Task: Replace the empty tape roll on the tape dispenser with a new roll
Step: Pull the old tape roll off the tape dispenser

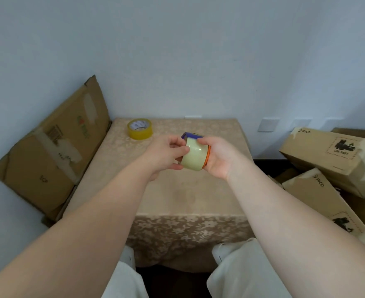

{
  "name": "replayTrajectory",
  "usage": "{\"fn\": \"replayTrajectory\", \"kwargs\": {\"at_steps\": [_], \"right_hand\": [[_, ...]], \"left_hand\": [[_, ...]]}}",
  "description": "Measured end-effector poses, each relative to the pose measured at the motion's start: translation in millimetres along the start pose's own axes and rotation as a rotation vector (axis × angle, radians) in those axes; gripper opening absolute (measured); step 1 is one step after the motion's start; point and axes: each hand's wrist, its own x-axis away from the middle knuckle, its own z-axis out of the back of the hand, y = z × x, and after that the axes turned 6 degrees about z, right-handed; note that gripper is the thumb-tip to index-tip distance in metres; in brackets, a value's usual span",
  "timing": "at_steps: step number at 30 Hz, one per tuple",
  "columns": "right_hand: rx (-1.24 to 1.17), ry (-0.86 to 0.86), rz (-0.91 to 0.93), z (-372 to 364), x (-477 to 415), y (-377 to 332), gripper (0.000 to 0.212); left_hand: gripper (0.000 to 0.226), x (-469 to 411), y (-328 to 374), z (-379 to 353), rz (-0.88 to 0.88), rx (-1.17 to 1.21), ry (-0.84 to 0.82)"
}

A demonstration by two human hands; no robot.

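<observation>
Above the middle of the small table, both hands hold a tape dispenser with a purple top and an orange rim. A pale, glossy tape roll sits on it. My right hand cups the dispenser from the right, fingers curled over its top. My left hand pinches the left side of the pale roll with thumb and fingers. A second roll, yellow tape with a white label in its core, lies flat on the table's far left corner, apart from both hands.
The table wears a beige flowered cloth and stands against a white wall. A flattened cardboard box leans at the left. Several cardboard boxes are piled at the right. My knees in pale trousers sit below the table's front edge.
</observation>
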Motion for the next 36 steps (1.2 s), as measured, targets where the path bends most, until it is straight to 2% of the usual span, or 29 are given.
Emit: {"fn": "replayTrajectory", "kwargs": {"at_steps": [4,8,10,12,16,21,26,29,31,34,36], "right_hand": [[-0.087,0.047,0.019,12,1,-3,0.029],[-0.299,0.084,0.047,28,3,-7,0.026],[-0.364,0.103,0.054,34,5,-6,0.019],[-0.395,0.122,0.04,37,4,-3,0.016],[-0.449,0.152,0.021,37,6,3,0.02],[-0.491,0.172,0.09,36,10,6,0.028],[-0.408,0.134,0.144,28,10,7,0.034],[-0.366,0.13,0.143,22,3,8,0.034],[-0.294,0.14,0.155,18,-2,10,0.031],[-0.138,0.105,0.163,12,-7,15,0.037],[-0.073,0.083,0.137,8,-8,18,0.035]], "left_hand": [[0.01,-5,3,-9,0.04,0.059,0.004],[0.021,-12,0,-10,0.239,0.176,0.143],[0.037,-12,-2,-11,0.356,0.241,0.106],[0.038,-12,-2,-13,0.394,0.314,-0.001],[0.011,-11,2,-20,0.294,0.413,-0.083],[0.009,-10,8,-25,0.286,0.367,-0.124],[0.027,-10,11,-31,0.302,0.266,-0.004],[0.027,-6,12,-30,0.293,0.126,0.054],[0.033,-3,14,-29,0.232,0.05,0.112],[0.045,2,19,-30,0.137,0.003,0.081],[0.038,4,19,-31,0.084,-0.085,0.079]]}}
